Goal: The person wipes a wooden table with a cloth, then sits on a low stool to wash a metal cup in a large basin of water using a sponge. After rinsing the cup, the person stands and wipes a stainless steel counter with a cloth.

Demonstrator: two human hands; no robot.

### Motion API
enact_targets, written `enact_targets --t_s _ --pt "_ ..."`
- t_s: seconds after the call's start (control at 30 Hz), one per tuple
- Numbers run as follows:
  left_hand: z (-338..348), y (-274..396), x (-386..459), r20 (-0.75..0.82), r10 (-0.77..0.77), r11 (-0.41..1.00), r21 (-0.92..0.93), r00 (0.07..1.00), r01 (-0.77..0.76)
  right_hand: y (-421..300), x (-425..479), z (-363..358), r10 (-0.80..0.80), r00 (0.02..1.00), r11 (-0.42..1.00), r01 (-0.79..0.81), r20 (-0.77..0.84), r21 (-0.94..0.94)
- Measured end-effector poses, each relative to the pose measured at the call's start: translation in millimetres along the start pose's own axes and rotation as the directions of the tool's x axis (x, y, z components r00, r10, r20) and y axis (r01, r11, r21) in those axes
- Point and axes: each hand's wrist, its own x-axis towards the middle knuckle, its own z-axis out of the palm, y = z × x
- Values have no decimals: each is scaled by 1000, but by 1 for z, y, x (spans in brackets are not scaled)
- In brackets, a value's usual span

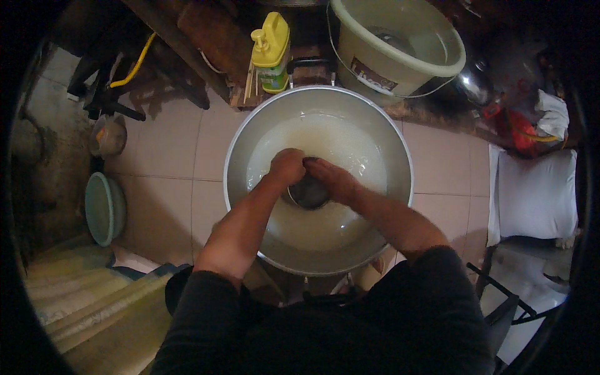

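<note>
A large round metal pot [323, 260] with cloudy liquid [323, 131] in it stands before me. Near its middle, my left hand [287, 167] is closed at the upper left rim of a small round dark metal bowl [309, 191]. My right hand [335, 180] lies along the upper right side of that bowl, its fingertips close to my left hand. The bowl's underside is hidden, and I cannot tell how deep it sits in the liquid.
Behind the pot stand a yellow jug with a pump top [272, 51] and a large pale bucket [398, 56] with a wire handle. A green basin [105, 208] is at the left on the tiled floor. A white-covered seat [536, 194] is at the right.
</note>
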Motion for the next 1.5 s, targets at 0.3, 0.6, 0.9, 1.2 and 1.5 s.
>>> enact_targets --t_s 0.3,0.6,0.9,1.2,1.5 --pt "28 18 -22 -442 -125 968 -253 889 10 -78 24 39 581 757 785 -618 301 40" --pt "-14 42 11 312 227 903 288 922 -320 -35 -7 45 323 946 834 -292 15 468" --pt "22 13 -21 -102 41 998 -53 994 -46 -108 19 66 490 831 794 -551 265 259" --pt "3 -9 -14 -89 113 991 -66 990 -119 -20 -23 10 -29 955 951 118 295 -287" --pt "-5 2 -16 -26 -1 1000 -24 1000 0 -24 -7 -15 34 995 968 -9 95 -251"
